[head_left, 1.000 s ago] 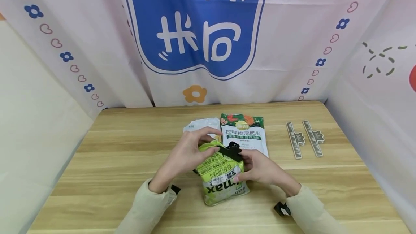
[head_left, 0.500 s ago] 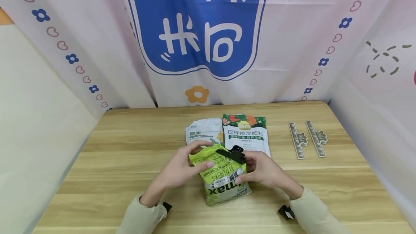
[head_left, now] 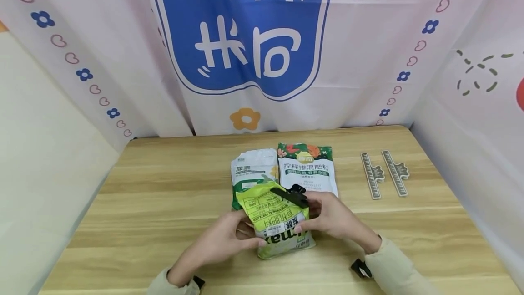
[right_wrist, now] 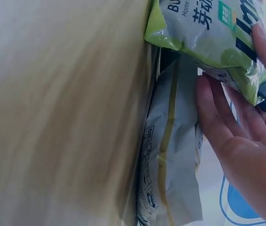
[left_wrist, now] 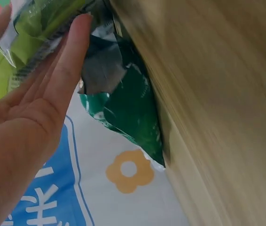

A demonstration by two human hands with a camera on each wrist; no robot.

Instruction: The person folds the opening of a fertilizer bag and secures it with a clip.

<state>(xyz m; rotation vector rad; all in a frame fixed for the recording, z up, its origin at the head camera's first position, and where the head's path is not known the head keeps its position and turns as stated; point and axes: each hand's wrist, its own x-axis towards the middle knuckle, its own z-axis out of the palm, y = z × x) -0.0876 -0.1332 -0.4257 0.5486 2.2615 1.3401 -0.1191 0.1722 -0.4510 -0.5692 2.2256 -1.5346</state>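
A lime-green and white fertilizer bag (head_left: 282, 229) leans upright at the middle of the table, its printing upside down in the head view. A black clip (head_left: 291, 196) sits across the right part of its top edge. My right hand (head_left: 333, 217) grips the bag's right side below the clip, thumb in front and fingers behind. At the lower left side my left hand (head_left: 223, 240) holds the bag, thumb tip on the front. The left wrist view shows this hand's long fingers (left_wrist: 76, 52) stretched along the bag's back.
Behind the bag lie a white and green packet (head_left: 249, 167) and, to its right, a white fertilizer packet (head_left: 309, 174) with a green top. Two grey ruler-edged clips (head_left: 371, 176) lie side by side at the right of the wooden table (head_left: 163, 185). A printed curtain (head_left: 348, 81) hangs behind.
My left hand has slid from the bag's top left corner down its left side, uncovering that corner and the packet behind. The right hand keeps its grip by the clip.
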